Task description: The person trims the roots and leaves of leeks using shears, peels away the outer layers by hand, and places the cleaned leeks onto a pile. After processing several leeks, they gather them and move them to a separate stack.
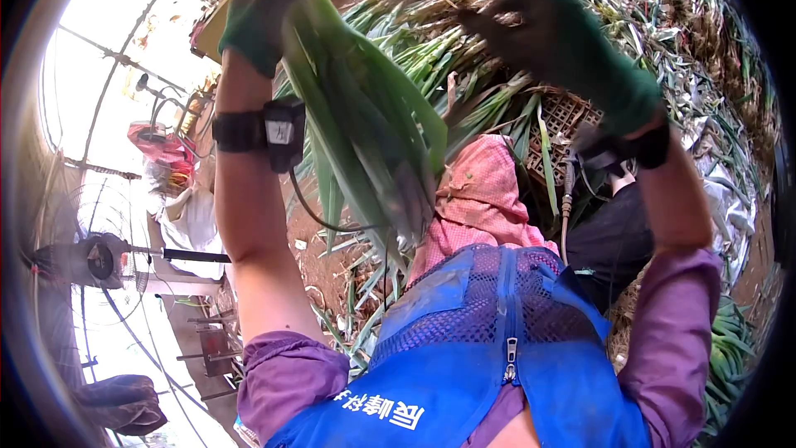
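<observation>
My left hand [269, 12], in a green and dark work glove, is closed round a large leek [356, 108] near its pale stem at the top of the view. Its broad green leaves hang down in front of my lap, slightly smeared by motion. To the right, my right hand [531, 33] wears a matching glove and is raised with its fingers apart, nothing between them. It is blurred and apart from the leek, over the pile of leeks [414, 58]. Each wrist carries a black strapped device [283, 133].
A brown plastic crate [572, 120] stands by my right knee, near a hose with a metal fitting [568, 187]. Pink checked cloth [481, 191] covers my leg. Leaf scraps litter the floor. A fan [99, 261] is on the left.
</observation>
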`<state>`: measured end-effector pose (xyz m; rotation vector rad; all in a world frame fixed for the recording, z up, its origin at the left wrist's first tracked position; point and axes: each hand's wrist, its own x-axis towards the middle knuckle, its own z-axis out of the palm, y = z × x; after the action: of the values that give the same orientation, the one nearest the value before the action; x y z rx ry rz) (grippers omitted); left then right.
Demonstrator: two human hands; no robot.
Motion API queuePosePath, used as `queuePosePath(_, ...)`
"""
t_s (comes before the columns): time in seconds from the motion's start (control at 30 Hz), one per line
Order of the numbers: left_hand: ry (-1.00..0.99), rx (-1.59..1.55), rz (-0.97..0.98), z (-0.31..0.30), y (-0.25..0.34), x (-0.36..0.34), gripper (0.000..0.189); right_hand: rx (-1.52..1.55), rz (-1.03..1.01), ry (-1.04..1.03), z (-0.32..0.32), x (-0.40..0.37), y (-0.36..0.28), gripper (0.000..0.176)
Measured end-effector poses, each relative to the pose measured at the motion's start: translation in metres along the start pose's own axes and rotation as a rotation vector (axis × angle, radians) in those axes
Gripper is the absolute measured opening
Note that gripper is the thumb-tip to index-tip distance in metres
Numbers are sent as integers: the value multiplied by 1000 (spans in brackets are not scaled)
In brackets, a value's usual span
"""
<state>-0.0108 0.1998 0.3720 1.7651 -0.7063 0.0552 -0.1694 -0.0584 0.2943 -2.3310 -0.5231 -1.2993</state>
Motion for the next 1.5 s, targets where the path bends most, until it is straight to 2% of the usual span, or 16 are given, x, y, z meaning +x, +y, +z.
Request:
queuePosePath(0.07,46,52,-46,9,11,12,38,117,-99,216,47,3,-17,73)
queuePosePath(0.1,92,124,-65,9,18,17,39,160,254,-144,73,-6,-25,74)
queuePosePath(0.23,207,162,115,19,84,-16,28,943,239,-208,141,-52,-46,68)
queuePosePath(0.3,189,223,375,24,95,-38,24,1217,654,-500,120,-51,-25,62)
queuePosePath(0.33,168,54,248,27,106,-45,24,967,730,-444,120,-46,-10,52)
queuePosePath(0.47,162,127,288,7,109,-21,29,1402,414,-636,119,-63,-62,55)
queuePosePath(0.63,-256,514,443,-42,81,17,35,369,163,-550,38,-63,-25,60)
queuePosePath(0.73,-230,237,-11,21,71,-1,38,-226,-60,-204,-39,-54,-32,58)
queuePosePath(0.8,-359,-1,152,71,37,-3,46,-694,-376,-88,-81,-43,-46,48)
queuePosePath(0.83,-365,281,365,84,-5,14,48,-674,-386,-164,-102,-38,-60,44)
queuePosePath(0.93,-581,-232,126,196,-74,-33,48,-878,-273,-499,-123,-47,-75,44)
queuePosePath(1.0,-665,400,584,245,-36,-75,44,-1060,-271,-744,-130,-66,-57,54)
queuePosePath(1.07,-706,490,554,272,-13,-119,53,-1218,-249,-995,-137,-94,-33,65)
queuePosePath(1.13,-773,571,324,289,-6,-142,71,-944,-2,-1106,-148,-111,-21,66)
queuePosePath(1.33,-843,483,539,306,-46,-183,78,-404,604,-1358,-153,-144,-32,98)
queuePosePath(1.5,-932,453,428,308,-67,-209,73,-167,678,-1339,-138,-184,-33,72)
